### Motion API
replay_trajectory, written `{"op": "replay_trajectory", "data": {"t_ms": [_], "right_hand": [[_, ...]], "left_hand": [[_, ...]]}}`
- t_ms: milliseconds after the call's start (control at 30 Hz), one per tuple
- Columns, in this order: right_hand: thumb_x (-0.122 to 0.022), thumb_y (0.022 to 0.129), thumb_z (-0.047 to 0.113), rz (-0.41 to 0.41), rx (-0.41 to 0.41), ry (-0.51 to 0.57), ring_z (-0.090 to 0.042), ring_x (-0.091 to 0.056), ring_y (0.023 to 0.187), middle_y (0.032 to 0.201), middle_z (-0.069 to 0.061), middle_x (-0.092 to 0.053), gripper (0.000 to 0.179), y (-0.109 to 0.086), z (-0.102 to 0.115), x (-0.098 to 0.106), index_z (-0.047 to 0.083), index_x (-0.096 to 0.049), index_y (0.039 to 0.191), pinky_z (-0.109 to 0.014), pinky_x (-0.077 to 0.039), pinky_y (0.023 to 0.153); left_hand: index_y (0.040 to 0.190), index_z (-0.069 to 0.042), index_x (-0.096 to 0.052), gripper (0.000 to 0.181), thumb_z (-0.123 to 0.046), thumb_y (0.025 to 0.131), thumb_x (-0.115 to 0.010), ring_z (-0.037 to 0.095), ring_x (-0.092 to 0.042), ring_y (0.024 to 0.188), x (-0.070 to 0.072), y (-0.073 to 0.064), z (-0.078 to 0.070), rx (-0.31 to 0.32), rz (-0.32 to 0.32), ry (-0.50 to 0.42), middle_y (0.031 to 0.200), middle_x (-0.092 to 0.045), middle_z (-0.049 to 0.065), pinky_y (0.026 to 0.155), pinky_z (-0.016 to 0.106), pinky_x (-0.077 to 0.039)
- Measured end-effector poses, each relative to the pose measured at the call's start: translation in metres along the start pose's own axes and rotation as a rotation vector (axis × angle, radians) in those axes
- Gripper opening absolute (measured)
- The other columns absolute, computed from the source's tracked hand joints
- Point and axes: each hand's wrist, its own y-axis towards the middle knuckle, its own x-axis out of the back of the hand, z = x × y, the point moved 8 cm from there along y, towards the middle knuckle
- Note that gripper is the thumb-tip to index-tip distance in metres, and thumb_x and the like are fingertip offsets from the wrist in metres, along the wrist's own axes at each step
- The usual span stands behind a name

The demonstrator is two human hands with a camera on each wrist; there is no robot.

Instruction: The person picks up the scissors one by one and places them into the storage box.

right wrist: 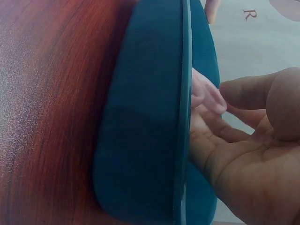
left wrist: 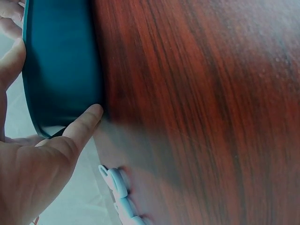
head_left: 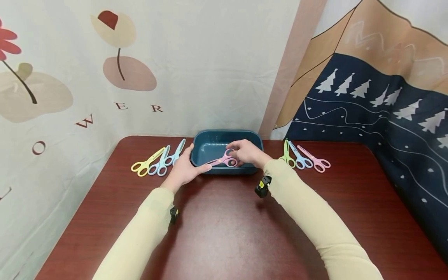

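Inside the dark teal basin [head_left: 227, 171], my right hand [head_left: 246, 152] holds a pair of pink scissors [head_left: 220, 160] by its handle loops. The blades point left, toward my other hand. My left hand [head_left: 185, 167] grips the basin's left end, its thumb by the front rim and its fingers along the left side. In the left wrist view, a fingertip touches the basin's outer wall [left wrist: 61, 61] low down. In the right wrist view, the near rim hides part of the pink handles [right wrist: 208, 93] and of my right fingers.
Left of the basin lie yellow scissors [head_left: 140, 168] and two light blue pairs, one of them the blue scissors [head_left: 162, 163]. On the right are green scissors [head_left: 287, 155], blue scissors [head_left: 300, 159] and pink scissors [head_left: 316, 161]. A printed cloth [head_left: 210, 77] hangs behind the brown table [head_left: 224, 225].
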Motion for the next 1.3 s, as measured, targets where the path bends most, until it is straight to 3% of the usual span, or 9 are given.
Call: {"op": "replay_trajectory", "data": {"t_ms": [367,633,900,1033,1300], "right_hand": [[-0.056,0.107,0.015,0.047,-0.053,-0.084,-0.023,-0.064,0.094,0.137,-0.022,-0.059,0.049,-0.001,0.002,-0.004,-0.002,-0.047,0.152,-0.034,-0.060,0.086],[-0.059,0.106,0.021,0.077,-0.063,-0.162,-0.023,-0.071,0.096,0.143,-0.020,-0.058,0.052,0.000,-0.001,-0.007,-0.001,-0.047,0.152,-0.040,-0.056,0.097],[-0.058,0.106,0.025,0.107,-0.071,-0.219,-0.025,-0.067,0.106,0.140,-0.018,-0.061,0.049,-0.002,-0.005,-0.012,0.001,-0.053,0.149,-0.044,-0.051,0.106],[-0.059,0.106,0.025,0.108,-0.056,-0.232,-0.026,-0.067,0.110,0.138,-0.018,-0.063,0.047,-0.002,-0.007,-0.010,0.001,-0.057,0.145,-0.044,-0.051,0.105],[-0.059,0.105,0.020,0.113,-0.052,-0.175,-0.024,-0.069,0.103,0.128,-0.017,-0.067,0.038,-0.007,-0.013,-0.003,0.000,-0.064,0.137,-0.041,-0.054,0.099]], "left_hand": [[0.166,-0.006,-0.011,0.112,-0.047,0.088,-0.080,0.042,-0.029,0.152,0.000,0.000,0.000,0.002,0.004,-0.021,0.170,-0.021,0.020,0.120,0.059,-0.032],[0.166,-0.005,-0.011,0.111,-0.047,0.089,-0.079,0.042,-0.028,0.152,0.001,0.000,-0.001,-0.007,-0.002,-0.017,0.170,-0.021,0.021,0.120,0.060,-0.031],[0.166,-0.005,-0.011,0.111,-0.048,0.089,-0.079,0.043,-0.030,0.151,0.000,-0.002,0.003,0.010,-0.001,-0.021,0.169,-0.023,0.021,0.119,0.061,-0.032],[0.166,-0.005,-0.012,0.111,-0.047,0.089,-0.080,0.043,-0.031,0.151,0.000,-0.002,0.002,-0.002,-0.011,-0.018,0.169,-0.024,0.022,0.118,0.061,-0.033],[0.166,-0.003,-0.013,0.109,-0.044,0.089,-0.080,0.042,-0.029,0.152,0.000,-0.002,0.000,-0.014,-0.010,-0.010,0.169,-0.023,0.021,0.119,0.059,-0.032]]}}
